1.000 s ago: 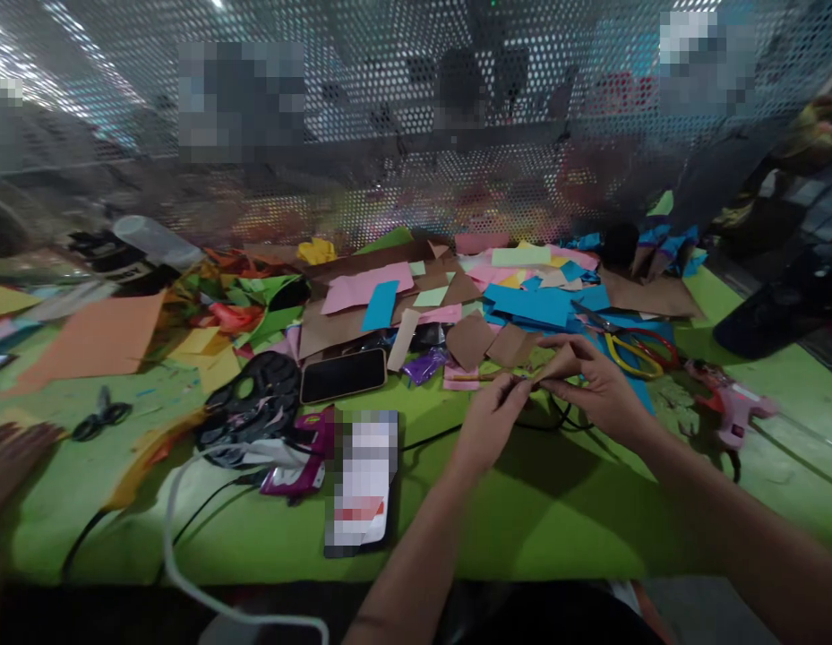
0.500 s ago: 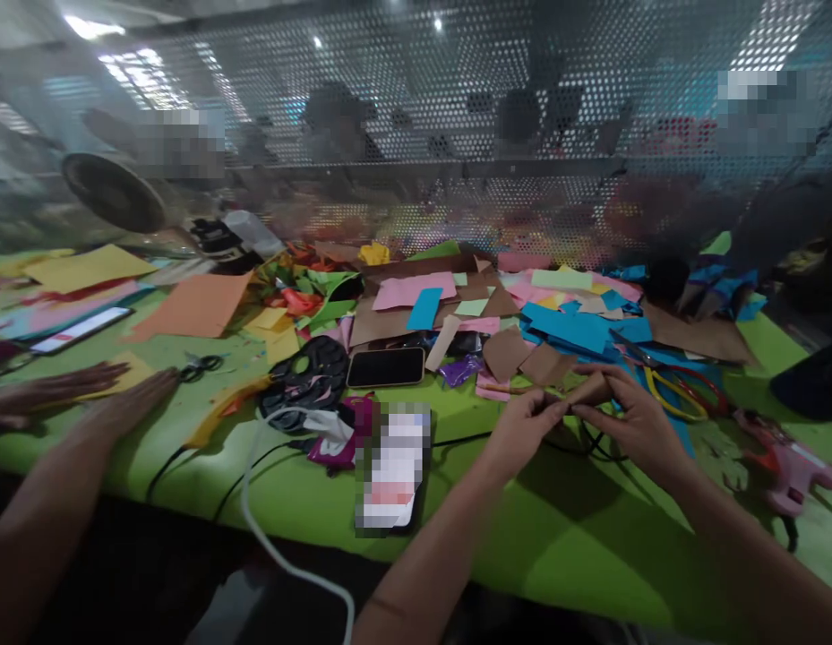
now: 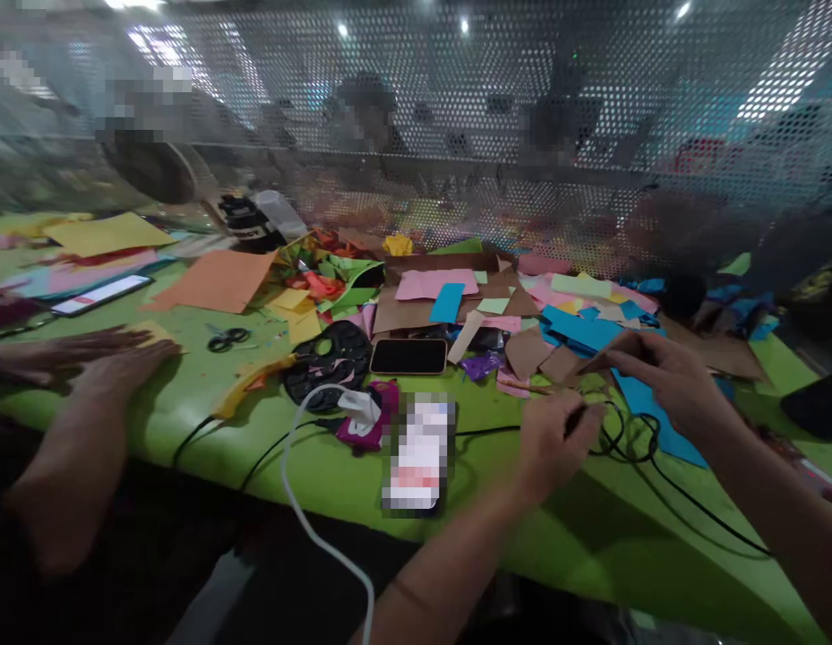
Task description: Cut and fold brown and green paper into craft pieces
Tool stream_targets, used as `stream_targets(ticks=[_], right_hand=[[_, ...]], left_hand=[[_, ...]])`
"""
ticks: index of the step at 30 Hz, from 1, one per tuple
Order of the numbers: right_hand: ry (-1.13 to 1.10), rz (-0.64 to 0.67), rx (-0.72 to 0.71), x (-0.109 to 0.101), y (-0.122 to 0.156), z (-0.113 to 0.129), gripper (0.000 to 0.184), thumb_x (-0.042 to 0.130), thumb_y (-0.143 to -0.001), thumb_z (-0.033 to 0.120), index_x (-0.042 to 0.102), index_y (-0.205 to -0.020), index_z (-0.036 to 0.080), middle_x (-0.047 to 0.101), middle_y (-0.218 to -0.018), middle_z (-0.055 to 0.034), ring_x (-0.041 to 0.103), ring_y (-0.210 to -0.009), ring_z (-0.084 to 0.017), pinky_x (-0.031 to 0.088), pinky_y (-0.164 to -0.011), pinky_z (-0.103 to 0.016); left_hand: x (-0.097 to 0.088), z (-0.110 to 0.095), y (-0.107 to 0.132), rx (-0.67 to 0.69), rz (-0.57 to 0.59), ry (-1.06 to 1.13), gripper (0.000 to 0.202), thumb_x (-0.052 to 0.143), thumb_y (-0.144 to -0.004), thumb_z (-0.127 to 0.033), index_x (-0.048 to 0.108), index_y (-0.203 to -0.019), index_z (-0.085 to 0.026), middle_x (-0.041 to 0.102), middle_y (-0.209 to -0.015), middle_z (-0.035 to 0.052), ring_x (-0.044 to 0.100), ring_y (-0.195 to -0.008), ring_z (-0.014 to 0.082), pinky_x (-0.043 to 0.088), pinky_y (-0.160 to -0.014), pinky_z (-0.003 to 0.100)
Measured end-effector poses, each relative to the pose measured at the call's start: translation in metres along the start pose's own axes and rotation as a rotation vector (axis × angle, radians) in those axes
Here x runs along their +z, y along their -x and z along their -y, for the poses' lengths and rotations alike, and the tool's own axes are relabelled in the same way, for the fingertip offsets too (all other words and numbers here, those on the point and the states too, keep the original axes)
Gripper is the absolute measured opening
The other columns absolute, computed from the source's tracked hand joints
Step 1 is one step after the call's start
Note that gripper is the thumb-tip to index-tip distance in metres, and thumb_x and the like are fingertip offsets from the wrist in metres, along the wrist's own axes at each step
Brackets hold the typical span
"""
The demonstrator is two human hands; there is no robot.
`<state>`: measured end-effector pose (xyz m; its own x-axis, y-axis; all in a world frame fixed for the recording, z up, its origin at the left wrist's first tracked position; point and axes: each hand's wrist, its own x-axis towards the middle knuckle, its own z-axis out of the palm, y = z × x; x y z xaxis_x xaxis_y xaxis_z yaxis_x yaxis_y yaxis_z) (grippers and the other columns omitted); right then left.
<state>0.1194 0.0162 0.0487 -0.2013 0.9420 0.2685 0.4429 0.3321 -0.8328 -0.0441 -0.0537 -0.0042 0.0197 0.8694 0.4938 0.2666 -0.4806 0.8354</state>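
Observation:
My right hand (image 3: 664,372) pinches a small piece of brown paper (image 3: 607,349) between thumb and fingers, above blue paper strips (image 3: 580,330). Lower and to its left is my left hand (image 3: 560,439), apart from the paper. Its fingers are curled and slightly blurred, and I cannot make out what, if anything, is between them. A thin brown stick (image 3: 533,389) lies just behind my left hand. Looped black cable (image 3: 634,439) rests on the green tabletop (image 3: 496,528) between and below my hands.
A phone with a lit screen (image 3: 421,457), a dark phone (image 3: 407,356), a purple plug block (image 3: 372,417), a black round tray (image 3: 328,363) and a yellow glue gun (image 3: 254,385) lie leftward. Beyond are small scissors (image 3: 228,339) and a co-worker's hands (image 3: 130,358). A perforated metal screen (image 3: 456,206) stands behind.
My hands have separated: the left has let go of the brown paper and dropped lower, while the right keeps it, slightly raised. The whole view has shifted, moving things rightward.

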Motion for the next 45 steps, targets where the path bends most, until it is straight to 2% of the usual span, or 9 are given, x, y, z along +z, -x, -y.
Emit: stream_targets(ticks=[5,10,15,21,26,29,33,39,45], right_hand=[[0.029,0.308,-0.02,0.069,-0.035,0.017,0.033,0.065,-0.077,0.05,0.059,-0.072,0.018,0.061,-0.067,0.0001,0.053,-0.062,-0.015,0.041,-0.059,-0.027],[0.242,0.501,-0.138,0.119,-0.046,0.024,0.033,0.058,-0.086,0.049,0.068,-0.087,0.018,0.069,-0.077,-0.0029,0.06,-0.068,-0.016,0.042,-0.061,-0.026],[0.73,0.247,-0.14,0.083,-0.065,0.008,0.03,0.051,-0.093,0.046,0.069,-0.107,0.027,0.074,-0.104,-0.0038,0.066,-0.092,-0.021,0.044,-0.073,-0.027],[0.995,0.23,0.031,0.011,-0.097,-0.049,0.051,0.069,-0.079,0.041,0.064,-0.125,0.02,0.068,-0.122,-0.013,0.062,-0.111,-0.032,0.045,-0.086,-0.032],[1.029,0.243,0.075,0.001,-0.093,-0.077,0.05,0.068,-0.08,0.042,0.062,-0.127,0.023,0.069,-0.122,-0.0102,0.063,-0.11,-0.03,0.046,-0.084,-0.032],[1.021,0.174,0.086,-0.001,-0.094,-0.074,0.029,0.055,-0.089,0.035,0.071,-0.111,0.025,0.073,-0.113,-0.0072,0.065,-0.104,-0.027,0.045,-0.08,-0.03],[0.999,0.002,0.093,-0.014,-0.113,-0.056,0.033,0.043,-0.094,0.031,0.072,-0.104,0.019,0.073,-0.107,-0.0115,0.066,-0.098,-0.026,0.044,-0.075,-0.029],[0.905,-0.089,-0.009,0.013,-0.157,-0.019,0.041,0.035,-0.098,0.033,0.067,-0.116,0.016,0.071,-0.112,-0.0138,0.065,-0.102,-0.027,0.044,-0.078,-0.03],[0.775,0.196,-0.213,0.069,-0.175,-0.007,0.045,0.057,-0.089,0.038,0.057,-0.133,0.027,0.064,-0.132,-0.0018,0.06,-0.115,-0.022,0.044,-0.09,-0.026]], left_hand=[[0.002,-0.003,0.006,0.405,-0.13,-0.226,0.032,0.052,-0.087,-0.031,0.043,-0.058,-0.021,0.048,-0.052,-0.001,0.047,-0.054,0.0132,0.032,-0.057,0.029],[-0.002,-0.005,0.006,0.451,-0.131,-0.203,0.025,0.05,-0.087,-0.023,0.046,-0.063,-0.02,0.05,-0.053,-0.0015,0.046,-0.052,0.0117,0.029,-0.056,0.029],[-0.005,-0.011,0.006,0.474,-0.1,-0.138,0.023,0.05,-0.086,-0.02,0.046,-0.063,-0.02,0.05,-0.053,-0.0016,0.045,-0.053,0.0115,0.028,-0.055,0.028],[-0.007,-0.014,0.008,0.45,-0.046,-0.115,0.022,0.051,-0.087,-0.019,0.045,-0.065,-0.019,0.047,-0.054,-0.0029,0.042,-0.052,0.0106,0.026,-0.055,0.029],[-0.008,-0.015,0.009,0.41,-0.025,-0.134,0.02,0.051,-0.087,-0.019,0.046,-0.067,-0.019,0.048,-0.056,-0.0032,0.044,-0.055,0.0108,0.027,-0.057,0.028],[-0.007,-0.015,0.009,0.404,-0.006,-0.147,0.02,0.051,-0.087,-0.018,0.046,-0.068,-0.019,0.048,-0.056,-0.0033,0.045,-0.055,0.0106,0.027,-0.057,0.028],[-0.007,-0.015,0.008,0.406,0.008,-0.176,0.02,0.051,-0.087,-0.018,0.046,-0.068,-0.019,0.048,-0.056,-0.0032,0.044,-0.054,0.0107,0.027,-0.056,0.028],[-0.006,-0.011,0.005,0.39,0.036,-0.197,0.021,0.05,-0.087,-0.017,0.046,-0.068,-0.019,0.048,-0.055,-0.0032,0.045,-0.053,0.0106,0.027,-0.057,0.028],[-0.006,-0.01,0.003,0.381,0.036,-0.248,0.021,0.049,-0.088,-0.018,0.047,-0.067,-0.02,0.051,-0.055,-0.0023,0.047,-0.054,0.0112,0.029,-0.057,0.028]])
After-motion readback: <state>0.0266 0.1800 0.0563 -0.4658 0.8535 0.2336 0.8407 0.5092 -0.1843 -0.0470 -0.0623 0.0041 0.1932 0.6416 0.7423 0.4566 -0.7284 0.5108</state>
